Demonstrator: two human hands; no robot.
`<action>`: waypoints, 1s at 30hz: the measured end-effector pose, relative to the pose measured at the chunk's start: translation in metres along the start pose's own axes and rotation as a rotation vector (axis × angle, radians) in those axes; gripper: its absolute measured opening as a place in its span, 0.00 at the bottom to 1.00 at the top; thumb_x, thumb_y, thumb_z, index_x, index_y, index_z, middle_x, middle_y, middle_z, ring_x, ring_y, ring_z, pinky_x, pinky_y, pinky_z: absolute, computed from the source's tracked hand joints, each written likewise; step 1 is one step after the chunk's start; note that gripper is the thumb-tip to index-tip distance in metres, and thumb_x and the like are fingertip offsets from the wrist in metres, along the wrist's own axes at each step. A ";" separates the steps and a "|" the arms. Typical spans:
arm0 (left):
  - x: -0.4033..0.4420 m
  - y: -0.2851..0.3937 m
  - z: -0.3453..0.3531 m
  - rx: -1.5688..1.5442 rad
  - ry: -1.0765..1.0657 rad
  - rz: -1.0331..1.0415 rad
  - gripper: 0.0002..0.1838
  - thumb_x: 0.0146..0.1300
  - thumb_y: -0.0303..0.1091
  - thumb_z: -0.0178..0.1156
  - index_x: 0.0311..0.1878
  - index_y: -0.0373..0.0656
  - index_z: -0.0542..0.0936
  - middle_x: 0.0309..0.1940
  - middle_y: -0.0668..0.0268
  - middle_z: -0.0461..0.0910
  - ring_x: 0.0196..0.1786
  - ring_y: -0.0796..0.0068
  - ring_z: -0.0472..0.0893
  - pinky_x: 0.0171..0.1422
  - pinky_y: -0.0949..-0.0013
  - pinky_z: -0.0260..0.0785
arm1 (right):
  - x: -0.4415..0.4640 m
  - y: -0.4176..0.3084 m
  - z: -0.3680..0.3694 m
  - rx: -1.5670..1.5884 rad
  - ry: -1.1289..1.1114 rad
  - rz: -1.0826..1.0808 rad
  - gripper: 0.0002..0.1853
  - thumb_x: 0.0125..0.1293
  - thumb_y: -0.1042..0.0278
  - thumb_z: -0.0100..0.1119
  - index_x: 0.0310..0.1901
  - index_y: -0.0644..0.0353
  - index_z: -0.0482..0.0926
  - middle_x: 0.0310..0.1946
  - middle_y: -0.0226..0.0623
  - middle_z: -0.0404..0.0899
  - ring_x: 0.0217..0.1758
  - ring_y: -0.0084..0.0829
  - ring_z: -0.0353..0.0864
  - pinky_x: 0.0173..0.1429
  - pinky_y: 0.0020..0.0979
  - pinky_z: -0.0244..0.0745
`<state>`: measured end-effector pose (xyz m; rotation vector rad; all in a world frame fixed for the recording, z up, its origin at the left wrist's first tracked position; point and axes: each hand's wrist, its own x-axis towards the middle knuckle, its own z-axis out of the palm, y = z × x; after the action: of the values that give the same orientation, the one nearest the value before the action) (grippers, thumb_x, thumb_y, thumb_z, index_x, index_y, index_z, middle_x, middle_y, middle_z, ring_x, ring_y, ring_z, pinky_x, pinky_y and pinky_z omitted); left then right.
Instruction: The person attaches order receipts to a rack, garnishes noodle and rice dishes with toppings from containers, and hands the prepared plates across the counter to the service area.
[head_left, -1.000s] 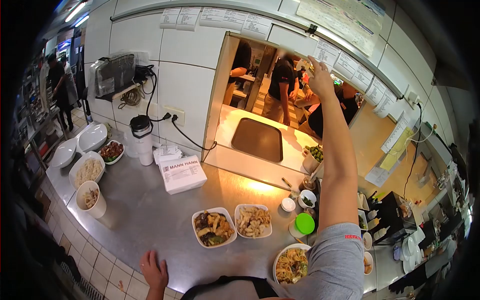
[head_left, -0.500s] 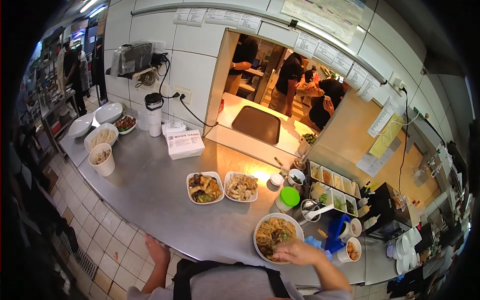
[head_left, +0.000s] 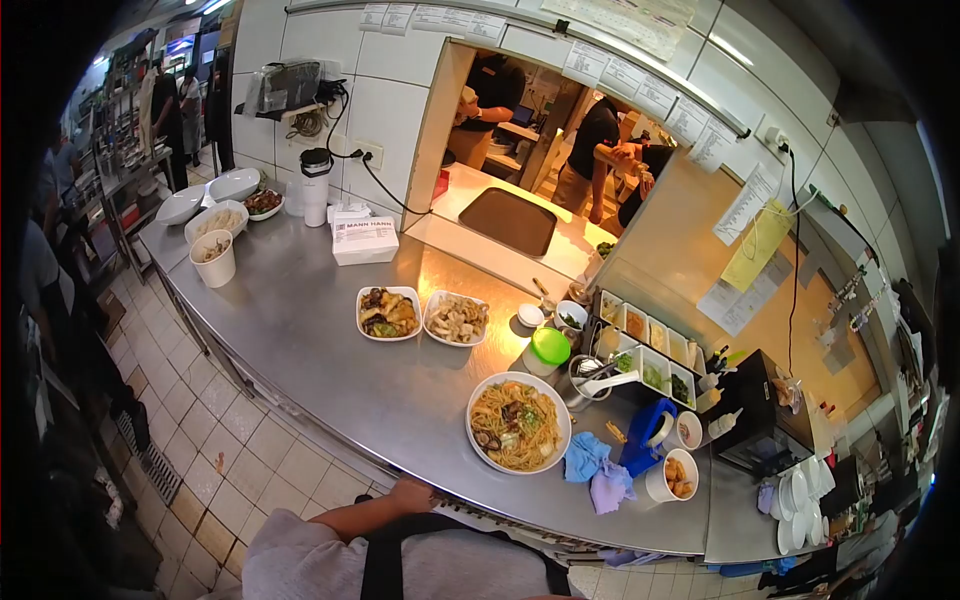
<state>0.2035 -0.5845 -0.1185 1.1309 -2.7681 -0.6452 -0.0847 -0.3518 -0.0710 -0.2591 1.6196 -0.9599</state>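
Note:
My left hand (head_left: 415,494) is at the front edge of the steel counter (head_left: 330,370), its fingers too hidden to make out. Forward and right of it stands a round white bowl of noodles (head_left: 518,425), apart from the hand. Two square white dishes sit side by side farther back, one with dark mixed food (head_left: 388,313) and one with pale pieces (head_left: 457,320). A green-lidded tub (head_left: 547,350) stands behind the bowl. Blue and purple cloths (head_left: 587,457) lie to the bowl's right. My right hand is out of the frame.
A brown tray (head_left: 507,221) lies in the serving window, with people behind it. A white box (head_left: 364,240), a tumbler (head_left: 315,188) and a paper cup (head_left: 213,258) stand on the left. Ingredient containers (head_left: 655,374) and a blue holder (head_left: 650,437) are on the right.
My right hand went from the order slips down to the noodle bowl, then out of view. My left hand has moved rightward along the counter edge. The view has shifted right.

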 end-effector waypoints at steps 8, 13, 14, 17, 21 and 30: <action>-0.004 0.028 -0.020 -0.119 -0.124 -0.026 0.23 0.56 0.59 0.54 0.44 0.52 0.82 0.47 0.54 0.79 0.52 0.54 0.78 0.55 0.57 0.71 | 0.047 0.083 -0.069 0.205 0.199 0.080 0.25 0.71 0.55 0.44 0.66 0.54 0.57 0.55 0.40 0.69 0.47 0.36 0.76 0.45 0.41 0.79; -0.004 0.007 -0.006 -0.277 -0.355 -0.022 0.20 0.57 0.59 0.53 0.43 0.57 0.81 0.40 0.59 0.82 0.44 0.58 0.80 0.47 0.56 0.71 | 0.073 0.098 -0.084 0.239 0.198 -0.256 0.32 0.69 0.46 0.46 0.70 0.49 0.53 0.55 0.41 0.70 0.45 0.37 0.78 0.41 0.37 0.79; -0.004 0.014 -0.019 -0.250 -0.457 -0.046 0.21 0.59 0.60 0.52 0.43 0.57 0.81 0.37 0.61 0.83 0.40 0.60 0.81 0.44 0.58 0.71 | 0.079 0.101 -0.074 0.411 0.304 -0.334 0.33 0.69 0.45 0.45 0.70 0.50 0.53 0.55 0.41 0.71 0.45 0.36 0.79 0.41 0.35 0.77; -0.017 0.046 -0.053 -0.250 -0.411 -0.072 0.21 0.59 0.56 0.57 0.47 0.54 0.81 0.37 0.59 0.83 0.42 0.59 0.81 0.47 0.62 0.70 | 0.076 0.087 -0.059 0.831 0.362 -0.332 0.36 0.68 0.38 0.41 0.70 0.53 0.52 0.67 0.43 0.59 0.57 0.43 0.73 0.56 0.45 0.70; -0.022 0.047 -0.060 -0.250 -0.503 -0.112 0.23 0.58 0.56 0.57 0.49 0.52 0.80 0.38 0.57 0.82 0.43 0.59 0.80 0.48 0.62 0.69 | 0.063 0.060 -0.032 1.119 0.302 -0.375 0.44 0.63 0.30 0.40 0.72 0.53 0.48 0.70 0.42 0.52 0.68 0.46 0.58 0.68 0.53 0.51; -0.019 0.042 -0.062 -0.289 -0.527 -0.029 0.24 0.58 0.56 0.58 0.48 0.47 0.80 0.37 0.55 0.82 0.42 0.57 0.80 0.47 0.62 0.68 | 0.014 0.050 0.002 1.302 0.154 -0.486 0.45 0.61 0.27 0.41 0.69 0.56 0.54 0.64 0.41 0.58 0.67 0.44 0.58 0.68 0.52 0.51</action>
<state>0.2044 -0.5665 -0.0437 1.0590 -2.9117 -1.4802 -0.0705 -0.3298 -0.1163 0.3527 0.7720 -2.2260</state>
